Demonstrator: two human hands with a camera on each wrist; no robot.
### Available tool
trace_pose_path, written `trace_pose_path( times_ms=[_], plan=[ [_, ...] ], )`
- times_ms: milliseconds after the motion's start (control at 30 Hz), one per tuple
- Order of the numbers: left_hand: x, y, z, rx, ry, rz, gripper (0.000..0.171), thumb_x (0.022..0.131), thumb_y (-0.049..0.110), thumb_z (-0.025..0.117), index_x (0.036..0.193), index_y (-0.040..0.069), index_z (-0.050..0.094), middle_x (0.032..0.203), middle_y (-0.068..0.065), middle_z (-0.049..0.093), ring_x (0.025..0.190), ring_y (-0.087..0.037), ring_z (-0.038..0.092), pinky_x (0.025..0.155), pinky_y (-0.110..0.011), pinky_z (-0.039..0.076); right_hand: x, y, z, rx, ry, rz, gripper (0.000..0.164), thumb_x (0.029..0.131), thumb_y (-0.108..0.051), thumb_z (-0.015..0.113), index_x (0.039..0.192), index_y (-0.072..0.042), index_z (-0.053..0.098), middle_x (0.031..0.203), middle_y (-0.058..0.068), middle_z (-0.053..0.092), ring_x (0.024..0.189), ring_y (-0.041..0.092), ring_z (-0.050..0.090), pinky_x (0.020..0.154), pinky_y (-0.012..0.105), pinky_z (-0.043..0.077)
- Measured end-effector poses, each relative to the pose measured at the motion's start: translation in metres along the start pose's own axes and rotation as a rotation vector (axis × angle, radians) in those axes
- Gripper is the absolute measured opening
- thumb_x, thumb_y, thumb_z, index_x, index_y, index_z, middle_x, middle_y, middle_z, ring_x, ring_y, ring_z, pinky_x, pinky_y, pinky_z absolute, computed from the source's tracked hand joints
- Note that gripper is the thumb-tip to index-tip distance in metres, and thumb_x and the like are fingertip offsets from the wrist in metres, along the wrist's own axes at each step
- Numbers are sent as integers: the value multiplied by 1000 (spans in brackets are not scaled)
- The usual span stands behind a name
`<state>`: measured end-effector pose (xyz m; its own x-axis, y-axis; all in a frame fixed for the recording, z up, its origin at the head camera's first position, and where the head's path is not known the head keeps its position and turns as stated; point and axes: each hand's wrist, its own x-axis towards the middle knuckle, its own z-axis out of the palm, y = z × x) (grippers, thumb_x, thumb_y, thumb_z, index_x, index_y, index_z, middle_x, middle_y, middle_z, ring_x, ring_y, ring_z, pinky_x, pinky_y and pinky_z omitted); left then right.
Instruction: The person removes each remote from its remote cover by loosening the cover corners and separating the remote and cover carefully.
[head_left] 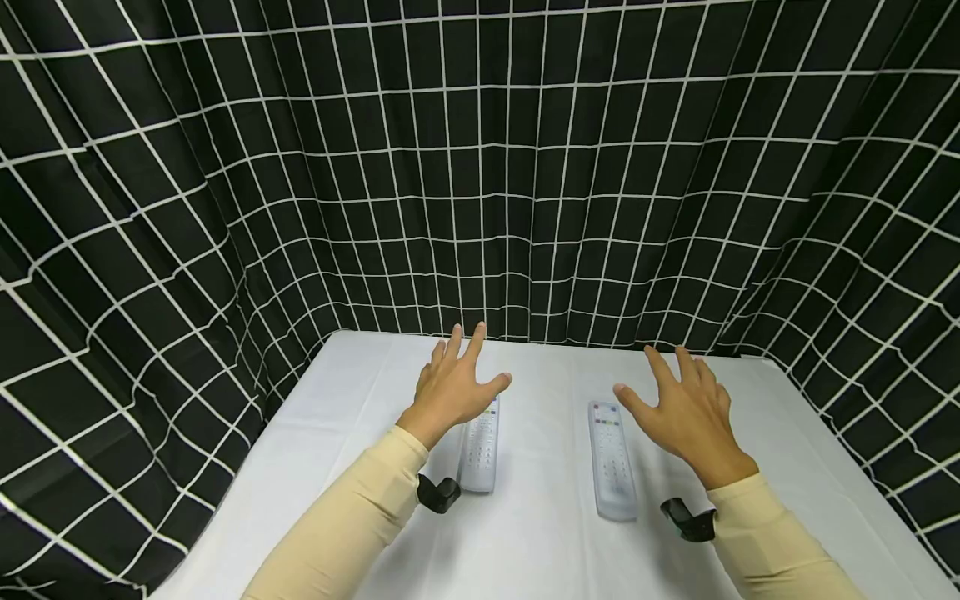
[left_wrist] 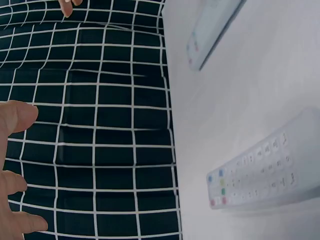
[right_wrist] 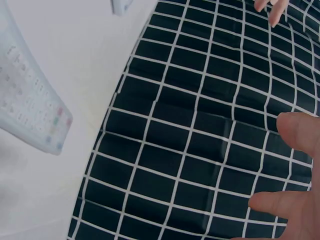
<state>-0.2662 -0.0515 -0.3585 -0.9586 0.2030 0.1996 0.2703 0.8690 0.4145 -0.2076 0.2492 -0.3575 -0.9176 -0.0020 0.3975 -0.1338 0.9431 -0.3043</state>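
Two pale remote controls lie on the white table, both running lengthwise away from me. Over the far end of the left remote (head_left: 480, 454) hovers my left hand (head_left: 450, 390), its fingers spread and holding nothing. My right hand (head_left: 686, 417) is raised just right of the right remote (head_left: 612, 467), fingers likewise apart with nothing between them. In the left wrist view the near remote (left_wrist: 260, 170) shows rows of buttons and a few coloured ones at its end. The right wrist view has the other remote (right_wrist: 30, 90) at its left, away from the fingers (right_wrist: 272, 202).
A white cloth covers the table (head_left: 540, 533). Behind it and along both sides hangs a black curtain (head_left: 495, 183) with a white grid. Each wrist wears a small black device, one on the left (head_left: 438, 493) and one on the right (head_left: 688, 521).
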Motion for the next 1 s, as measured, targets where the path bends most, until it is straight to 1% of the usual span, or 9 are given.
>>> trace_pose_path(
  times_ms=[167, 400, 600, 733, 1000],
  plan=[
    [-1, 7, 5, -6, -10, 17, 85, 88, 64, 50, 156, 30, 12, 160, -9, 9, 141, -40, 15, 105, -59, 25, -2, 3, 0, 8, -7, -3, 80, 91, -59, 52, 145, -3, 36, 145, 37, 23, 126, 61, 22, 89, 76, 19],
    [0, 19, 13, -12, -8, 55, 84, 88, 62, 50, 156, 29, 14, 159, -10, 12, 140, -38, 19, 103, -55, 30, -4, 8, 0, 19, -11, 0, 81, 91, -57, 53, 145, 1, 35, 144, 38, 23, 125, 62, 22, 90, 76, 19],
    [-1, 30, 23, -18, -21, 76, 83, 88, 62, 50, 156, 30, 13, 159, -9, 14, 139, -36, 22, 101, -54, 34, -7, 11, 0, 32, -30, 6, 82, 91, -57, 54, 143, 5, 36, 143, 38, 25, 126, 62, 22, 92, 75, 18],
    [-2, 37, 32, -40, -35, 86, 83, 88, 60, 52, 156, 29, 15, 158, -11, 17, 138, -36, 25, 99, -54, 36, -10, 13, 3, 34, -44, 19, 84, 91, -56, 54, 143, 7, 35, 142, 38, 26, 126, 61, 21, 93, 75, 18],
    [-6, 45, 47, -69, -53, 88, 82, 88, 59, 53, 155, 26, 19, 157, -12, 19, 137, -34, 28, 97, -55, 38, -17, 18, 8, 24, -60, 24, 84, 91, -56, 54, 142, 8, 36, 141, 37, 28, 125, 60, 23, 91, 74, 20]
  ],
)
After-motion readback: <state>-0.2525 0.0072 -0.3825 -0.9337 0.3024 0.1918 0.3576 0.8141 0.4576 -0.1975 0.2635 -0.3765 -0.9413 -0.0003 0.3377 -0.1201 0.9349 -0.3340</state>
